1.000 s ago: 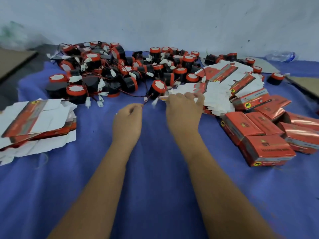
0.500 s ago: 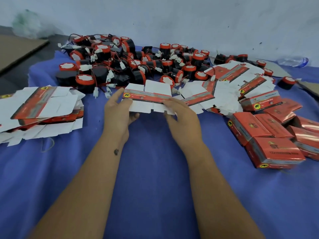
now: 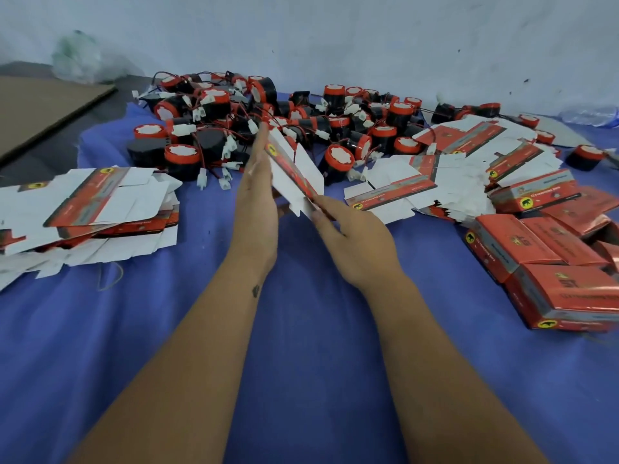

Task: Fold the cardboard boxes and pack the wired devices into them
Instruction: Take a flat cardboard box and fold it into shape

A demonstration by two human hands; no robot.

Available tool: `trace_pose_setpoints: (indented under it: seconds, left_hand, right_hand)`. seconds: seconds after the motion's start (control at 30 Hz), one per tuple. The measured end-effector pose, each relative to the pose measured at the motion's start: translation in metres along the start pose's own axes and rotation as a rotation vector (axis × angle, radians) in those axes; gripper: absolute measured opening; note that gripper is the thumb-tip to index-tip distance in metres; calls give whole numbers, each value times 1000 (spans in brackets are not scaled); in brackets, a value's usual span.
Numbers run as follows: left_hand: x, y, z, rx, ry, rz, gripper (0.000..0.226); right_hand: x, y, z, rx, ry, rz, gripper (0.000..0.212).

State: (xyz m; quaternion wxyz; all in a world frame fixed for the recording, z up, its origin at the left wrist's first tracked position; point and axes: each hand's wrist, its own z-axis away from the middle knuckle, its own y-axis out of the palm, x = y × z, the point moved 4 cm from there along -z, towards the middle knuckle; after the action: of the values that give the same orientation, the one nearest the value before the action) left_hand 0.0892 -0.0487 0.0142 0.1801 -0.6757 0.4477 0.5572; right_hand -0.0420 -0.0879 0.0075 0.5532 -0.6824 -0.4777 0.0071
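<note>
While left hand (image 3: 256, 199) presses straight fingers flat on tilted box blank (image 3: 294, 172), right hand (image 3: 348, 236) pinches its near end; fingertips hidden; print unreadable.

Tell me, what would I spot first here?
Two hands in the middle: the left hand lies flat against a box blank tilted up on edge, and the right hand holds its near end. Behind sits a heap of red-and-black devices, and finished red boxes lie at the right.

Bare blue cloth (image 3: 301, 346) lies between flat boxes (image 3: 83, 202) and folded boxes (image 3: 552, 262).
</note>
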Motion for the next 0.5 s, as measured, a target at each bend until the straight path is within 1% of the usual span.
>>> trace_pose_setpoints:
  seconds: [0.1, 0.17, 0.2, 0.23, 0.3, 0.37, 0.4, 0.43, 0.5]
  left_hand:
    - [-3, 6, 7, 59, 140, -183, 33]
    - [-7, 8, 11, 45, 237, -328, 32]
    - [-9, 9, 12, 49, 282, -415, 36]
    - [-11, 10, 14, 84, 331, -505, 45]
    - [-8, 15, 17, 227, 423, -704, 69]
    - [-3, 21, 22, 329, 460, -876, 89]
    - [-1, 22, 22, 338, 460, -912, 91]
    - [-1, 22, 22, 330, 461, -910, 87]
    - [-4, 19, 19, 317, 479, -851, 80]
  right_hand:
    - [-8, -2, -3, -54, 102, -90, 32]
    - [-15, -9, -4, -187, 204, -217, 33]
    - [-18, -13, -4, -270, 249, -285, 34]
    - [-20, -17, -3, -348, 295, -340, 35]
    - [-26, -23, -3, -480, 390, -478, 39]
    - [-32, -26, -1, -586, 485, -671, 40]
    - [-34, -27, -1, -620, 513, -761, 40]
    - [-36, -27, 0, -637, 523, -821, 39]
    - [-37, -27, -2, -630, 517, -860, 39]
